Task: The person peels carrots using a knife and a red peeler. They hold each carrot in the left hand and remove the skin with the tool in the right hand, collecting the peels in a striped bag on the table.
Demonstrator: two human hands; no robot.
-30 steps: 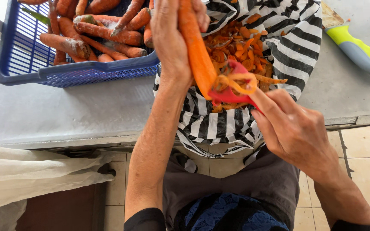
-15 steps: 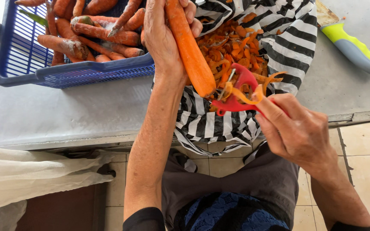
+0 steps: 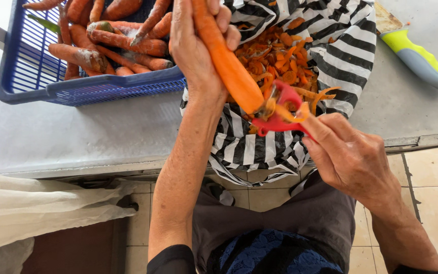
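My left hand (image 3: 196, 48) grips a peeled orange carrot (image 3: 227, 63), holding it slanted with its tip pointing down over a black-and-white striped bag (image 3: 348, 48). My right hand (image 3: 351, 160) holds a red peeler (image 3: 277, 114) at the carrot's lower tip, and a curl of orange peel hangs on its blade. The bag holds a heap of carrot peelings (image 3: 275, 63). A blue plastic basket (image 3: 84, 89) to the left is full of unpeeled, dirty carrots (image 3: 107, 43).
A knife with a green-and-grey handle (image 3: 422, 61) lies on the grey counter (image 3: 77, 134) at the right. White cloth (image 3: 36, 208) hangs below the counter's edge at the left. Tiled floor shows under my lap.
The peeler has slid down the carrot to its lower tip, dragging a strip of peel. My left hand turned the carrot slightly and stayed over the bag.
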